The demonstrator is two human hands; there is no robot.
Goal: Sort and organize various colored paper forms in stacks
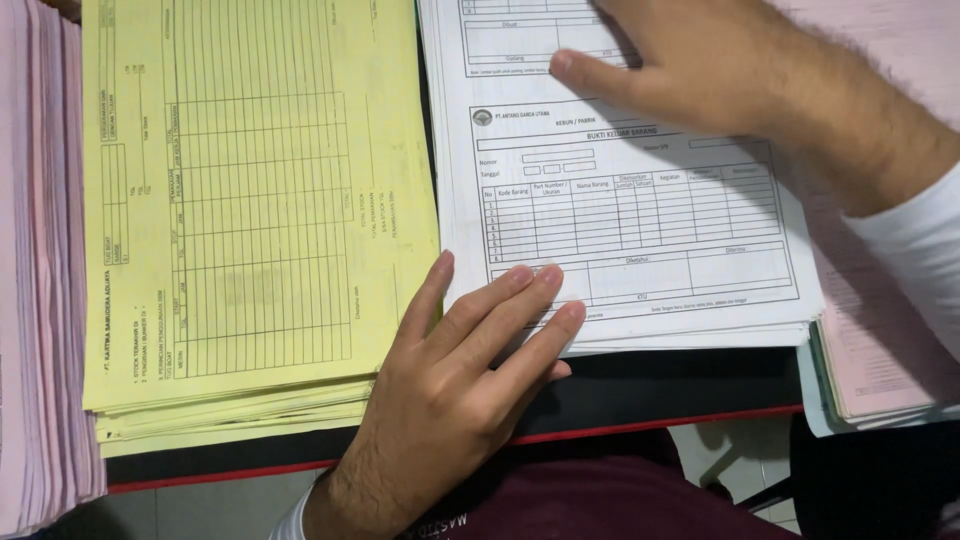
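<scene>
A stack of white forms (640, 220) — thin sheets printed with black tables and boxes — is laid on the dark counter (640, 390), right of a yellow stack (250, 200). Its near left corner is pressed by the left hand (460, 380), fingers flat and released. The far edge is touched by the right hand (720, 60) — open, nothing grasped. Pink stacks (40, 260) are seen at both sides.

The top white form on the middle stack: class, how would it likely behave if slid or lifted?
The top white form looks thin, so probably floppy and light. It lies on loose sheets, so it may slip. Both hands, left and right, press it flat.
</scene>
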